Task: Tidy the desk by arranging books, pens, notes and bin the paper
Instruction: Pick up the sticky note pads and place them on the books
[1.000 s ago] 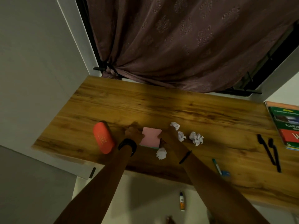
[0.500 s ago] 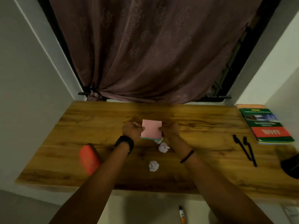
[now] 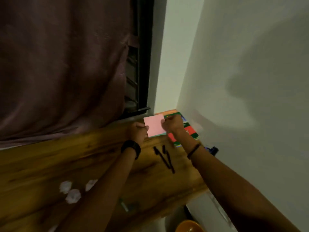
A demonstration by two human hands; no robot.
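A pink pad of sticky notes is held between both hands at the far right corner of the wooden desk. My left hand grips its left edge and my right hand grips its right edge. The pad is partly over a stack of books with a green and red cover that lies against the wall. Two black pens lie on the desk just in front of my hands. Three crumpled white paper balls lie near the desk's front edge on the left.
A dark curtain hangs behind the desk. A white wall closes off the right side. A blue-capped pen lies near the front edge. A dark object sits by the wall. An orange round container stands below the desk.
Both hands have carried the pink pad from the middle of the desk to the far right corner, over the books. The view has swung to the right.
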